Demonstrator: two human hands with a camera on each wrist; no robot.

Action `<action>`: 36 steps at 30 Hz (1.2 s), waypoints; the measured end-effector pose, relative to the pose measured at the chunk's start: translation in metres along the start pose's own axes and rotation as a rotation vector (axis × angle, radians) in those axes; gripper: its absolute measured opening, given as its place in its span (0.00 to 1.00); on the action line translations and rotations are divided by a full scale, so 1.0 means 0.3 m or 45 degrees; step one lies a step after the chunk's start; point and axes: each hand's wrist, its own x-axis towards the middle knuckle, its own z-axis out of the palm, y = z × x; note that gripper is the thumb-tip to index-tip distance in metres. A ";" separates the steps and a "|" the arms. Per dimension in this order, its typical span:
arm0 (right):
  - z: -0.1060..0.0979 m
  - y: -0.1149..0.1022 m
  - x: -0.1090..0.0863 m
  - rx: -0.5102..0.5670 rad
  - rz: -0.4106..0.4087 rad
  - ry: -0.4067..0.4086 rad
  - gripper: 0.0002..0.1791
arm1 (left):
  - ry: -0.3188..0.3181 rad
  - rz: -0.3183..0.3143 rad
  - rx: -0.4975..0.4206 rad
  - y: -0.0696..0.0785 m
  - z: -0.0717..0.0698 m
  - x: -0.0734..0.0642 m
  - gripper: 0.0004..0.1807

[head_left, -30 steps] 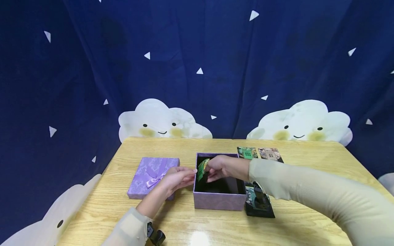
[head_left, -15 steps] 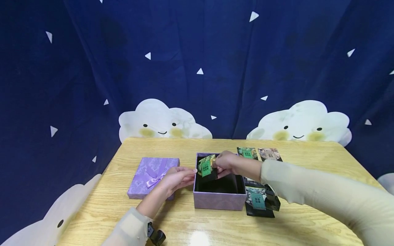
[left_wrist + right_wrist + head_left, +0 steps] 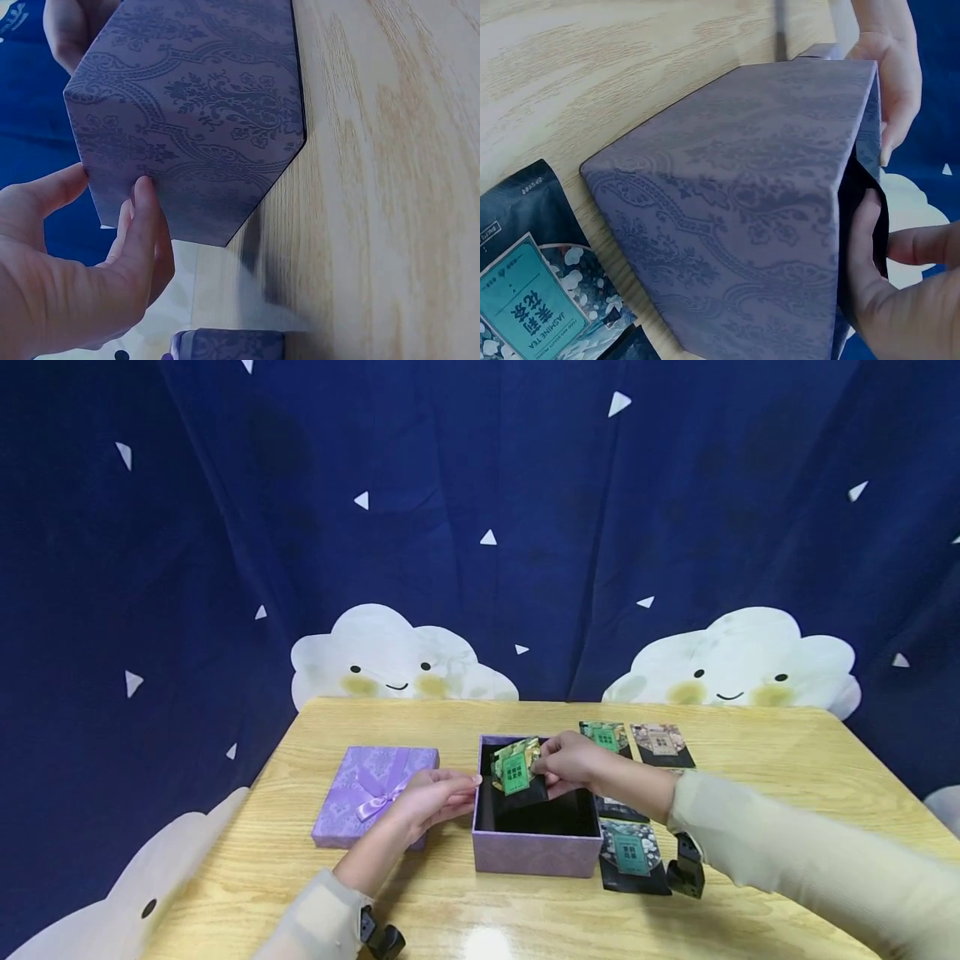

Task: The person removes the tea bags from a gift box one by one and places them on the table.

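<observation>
My right hand pinches a black tea sachet with a green label by its right edge, thumb on one side and fingers on the other. The sachet tilts inside the mouth of the purple patterned box, which stands lidless with a dark interior. At the box's left wall is my left hand, its thumb at the rim and its fingertips on the outer face. In the left wrist view, the thumb and fingers of the left hand meet the box near its upper edge.
The purple lid with a ribbon bow lies left of the box. To the right, a jasmine tea sachet, a green-labelled sachet and a pinkish-labelled sachet lie on the wooden table. Another sachet is partly hidden under the right forearm.
The right hand has moved right and slightly nearer the box's middle, turning the sachet so its green label faces up. My left hand has stayed at the box's left wall.
</observation>
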 end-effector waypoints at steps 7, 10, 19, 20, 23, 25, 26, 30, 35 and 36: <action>-0.012 0.003 -0.026 0.017 -0.097 0.004 0.20 | 0.032 -0.011 0.012 0.000 0.006 -0.001 0.19; -0.028 0.003 -0.038 0.027 -0.131 -0.003 0.18 | 0.030 -0.005 0.015 0.002 0.009 0.002 0.19; -0.073 0.005 -0.075 0.060 -0.166 -0.021 0.13 | 0.030 -0.017 0.014 -0.003 0.006 0.006 0.19; -0.079 0.006 -0.078 0.063 -0.171 -0.021 0.12 | 0.030 -0.017 0.014 -0.003 0.005 0.006 0.19; -0.095 0.014 -0.084 0.081 -0.172 -0.004 0.09 | 0.024 -0.023 0.011 -0.004 0.005 0.007 0.19; -0.108 0.019 -0.089 0.089 -0.177 0.016 0.09 | 0.024 -0.024 0.015 -0.001 0.007 0.008 0.19; -0.115 0.021 -0.092 0.091 -0.180 0.024 0.08 | 0.026 -0.024 0.016 0.001 0.007 0.008 0.19; -0.139 0.035 -0.098 0.126 -0.175 0.042 0.07 | 0.039 -0.019 0.018 0.006 0.008 0.006 0.19; -0.161 0.062 -0.103 0.150 -0.167 0.048 0.05 | 0.027 -0.019 0.006 0.002 0.004 0.001 0.19; -0.165 0.068 -0.105 0.147 -0.162 0.058 0.05 | 0.023 -0.018 0.004 0.001 0.004 0.000 0.19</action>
